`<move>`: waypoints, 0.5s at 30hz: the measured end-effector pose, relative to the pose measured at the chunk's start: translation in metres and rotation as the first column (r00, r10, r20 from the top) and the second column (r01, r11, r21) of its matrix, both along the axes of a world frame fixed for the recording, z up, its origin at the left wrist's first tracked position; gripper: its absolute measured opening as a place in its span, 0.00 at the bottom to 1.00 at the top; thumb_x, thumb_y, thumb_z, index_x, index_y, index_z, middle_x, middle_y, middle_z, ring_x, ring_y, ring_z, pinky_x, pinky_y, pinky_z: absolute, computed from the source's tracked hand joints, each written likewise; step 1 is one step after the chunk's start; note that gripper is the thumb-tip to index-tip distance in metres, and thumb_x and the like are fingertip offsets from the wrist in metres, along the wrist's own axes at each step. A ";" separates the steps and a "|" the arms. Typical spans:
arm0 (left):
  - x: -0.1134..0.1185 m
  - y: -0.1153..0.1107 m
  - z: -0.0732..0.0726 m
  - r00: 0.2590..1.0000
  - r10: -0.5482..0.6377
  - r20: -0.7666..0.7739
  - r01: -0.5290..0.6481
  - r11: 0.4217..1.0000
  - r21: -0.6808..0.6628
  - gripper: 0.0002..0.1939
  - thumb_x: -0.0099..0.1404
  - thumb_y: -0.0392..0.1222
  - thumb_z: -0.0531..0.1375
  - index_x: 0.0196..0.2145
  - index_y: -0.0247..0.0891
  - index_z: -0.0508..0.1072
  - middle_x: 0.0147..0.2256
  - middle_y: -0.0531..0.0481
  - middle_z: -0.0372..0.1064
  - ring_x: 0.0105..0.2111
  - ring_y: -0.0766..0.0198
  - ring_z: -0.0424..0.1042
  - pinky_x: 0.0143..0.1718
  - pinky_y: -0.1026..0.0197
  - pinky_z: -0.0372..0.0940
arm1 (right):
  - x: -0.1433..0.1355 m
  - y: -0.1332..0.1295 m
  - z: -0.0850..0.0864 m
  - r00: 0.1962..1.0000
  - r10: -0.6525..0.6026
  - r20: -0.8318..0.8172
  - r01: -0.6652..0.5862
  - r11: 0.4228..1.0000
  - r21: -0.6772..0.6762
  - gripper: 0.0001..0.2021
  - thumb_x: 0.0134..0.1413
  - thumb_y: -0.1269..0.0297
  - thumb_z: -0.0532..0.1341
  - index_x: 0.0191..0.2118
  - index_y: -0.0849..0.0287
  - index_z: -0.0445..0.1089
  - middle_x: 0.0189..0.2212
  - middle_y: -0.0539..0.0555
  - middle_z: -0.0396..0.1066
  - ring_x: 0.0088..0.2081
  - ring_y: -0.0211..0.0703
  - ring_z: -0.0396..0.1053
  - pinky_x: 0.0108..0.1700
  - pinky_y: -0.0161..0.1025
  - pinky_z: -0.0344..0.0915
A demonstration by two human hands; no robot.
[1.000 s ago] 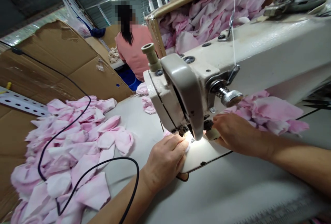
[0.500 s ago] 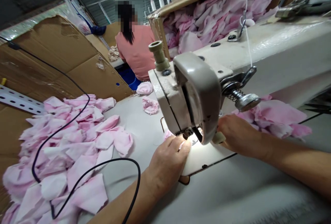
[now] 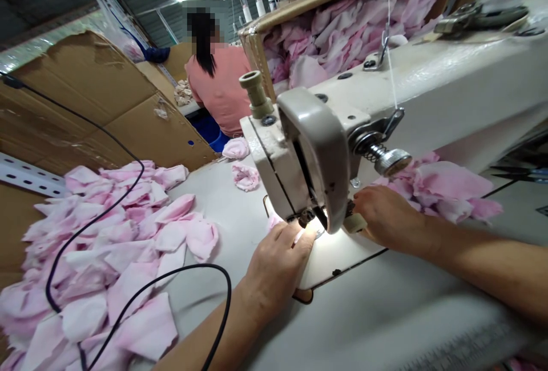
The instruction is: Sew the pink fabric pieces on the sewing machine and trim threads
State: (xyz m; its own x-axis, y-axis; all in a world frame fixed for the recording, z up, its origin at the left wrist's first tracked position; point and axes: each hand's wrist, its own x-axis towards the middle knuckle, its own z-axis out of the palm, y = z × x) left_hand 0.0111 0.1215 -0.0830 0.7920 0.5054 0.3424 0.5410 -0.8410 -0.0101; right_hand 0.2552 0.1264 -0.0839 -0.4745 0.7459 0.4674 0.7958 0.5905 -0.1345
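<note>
Crowded workshop; a co-worker (image 3: pixel 218 88) in a coral top faced away beyond a tall cardboard panel (image 3: pixel 120 97). Pale surface (image 3: pixel 351 325), a bright patch of light under the sewing machine (image 3: pixel 428 91).

At that light the left hand (image 3: pixel 274 262) had its grip all but closed, thumb and forefinger about a small pink cloth piece (image 3: pixel 274 221), mostly hidden under the fingers. Chief hazard: fingertips so near the stitching point; a slip or sudden feed could have drawn them in. Needle itself not made out. An uneven pull would likely have puckered the cloth.

Right hand (image 3: pixel 383 217): fingers curled in behind the machine's head; could not tell whether they held anything. Poor timing against the left might have skewed the piece.

Just behind the right hand, loose pink pieces (image 3: pixel 454 188), near enough for the wrist to drag along. White thread (image 3: pixel 389 57) ran down toward the tension knob (image 3: pixel 394 162); a catch there could have snapped it.

Farther left, a heaped pink pile (image 3: pixel 128 240). A black cable (image 3: pixel 230 285) looped across the view of pile and forearm; might have snagged either, contact unclear.
</note>
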 end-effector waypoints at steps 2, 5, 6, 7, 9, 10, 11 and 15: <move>-0.002 0.000 0.002 0.997 0.010 0.082 -0.008 1.000 -0.020 0.14 0.67 0.30 0.53 0.49 0.39 0.66 0.39 0.46 0.69 0.37 0.59 0.69 0.37 0.59 0.69 | 0.004 -0.001 -0.001 0.998 0.033 -0.056 -0.032 0.999 0.017 0.11 0.49 0.79 0.53 0.22 0.57 0.62 0.18 0.51 0.65 0.23 0.40 0.63 0.26 0.36 0.51; -0.002 -0.001 0.007 0.982 0.063 0.179 -0.046 0.994 -0.100 0.07 0.68 0.31 0.52 0.42 0.39 0.66 0.35 0.49 0.65 0.33 0.63 0.67 0.33 0.63 0.68 | 0.009 -0.003 0.002 0.995 0.063 -0.081 -0.067 0.997 -0.036 0.10 0.55 0.75 0.53 0.24 0.57 0.63 0.20 0.50 0.65 0.25 0.41 0.64 0.27 0.37 0.52; -0.002 -0.002 0.009 0.976 0.079 0.203 -0.054 0.991 -0.124 0.05 0.68 0.32 0.53 0.40 0.39 0.66 0.35 0.49 0.64 0.34 0.63 0.67 0.34 0.63 0.68 | 0.010 -0.004 0.003 0.995 0.070 -0.075 -0.075 0.995 -0.064 0.10 0.56 0.73 0.55 0.25 0.57 0.64 0.21 0.50 0.66 0.25 0.40 0.64 0.27 0.37 0.52; -0.002 -0.002 0.010 0.970 0.091 0.224 -0.061 0.988 -0.140 0.04 0.67 0.32 0.54 0.38 0.39 0.65 0.35 0.49 0.63 0.36 0.62 0.67 0.35 0.63 0.68 | 0.011 -0.006 0.005 0.995 0.076 -0.067 -0.082 0.993 -0.089 0.09 0.56 0.72 0.56 0.25 0.57 0.64 0.21 0.50 0.66 0.25 0.40 0.64 0.27 0.37 0.52; -0.003 -0.002 0.012 0.964 0.107 0.243 -0.072 0.986 -0.149 0.04 0.66 0.31 0.55 0.36 0.38 0.64 0.37 0.47 0.62 0.39 0.61 0.66 0.38 0.61 0.69 | 0.011 -0.009 0.008 0.996 0.075 -0.043 -0.080 0.988 -0.135 0.07 0.55 0.71 0.59 0.26 0.58 0.66 0.24 0.51 0.68 0.27 0.40 0.65 0.30 0.38 0.54; -0.003 -0.002 0.012 0.963 0.109 0.246 -0.074 0.986 -0.147 0.05 0.65 0.30 0.55 0.36 0.38 0.64 0.38 0.47 0.62 0.40 0.60 0.66 0.39 0.61 0.69 | 0.010 -0.010 0.008 0.997 0.077 -0.027 -0.080 0.984 -0.157 0.07 0.56 0.71 0.60 0.27 0.59 0.67 0.26 0.51 0.69 0.29 0.41 0.66 0.31 0.38 0.56; -0.003 -0.001 0.012 0.963 0.105 0.249 -0.070 0.987 -0.144 0.06 0.64 0.29 0.55 0.35 0.38 0.64 0.38 0.47 0.62 0.40 0.60 0.66 0.39 0.60 0.69 | 0.009 -0.012 0.008 0.996 0.090 -0.014 -0.092 0.982 -0.163 0.07 0.58 0.71 0.59 0.29 0.59 0.69 0.27 0.52 0.70 0.30 0.41 0.67 0.33 0.39 0.57; -0.003 0.002 0.010 0.956 0.085 0.280 -0.047 0.989 -0.141 0.09 0.63 0.26 0.53 0.35 0.39 0.64 0.38 0.47 0.63 0.39 0.62 0.67 0.36 0.62 0.68 | 0.005 -0.012 -0.003 0.979 0.205 0.006 -0.205 0.979 -0.002 0.10 0.63 0.67 0.55 0.32 0.60 0.71 0.28 0.54 0.71 0.31 0.44 0.66 0.33 0.42 0.59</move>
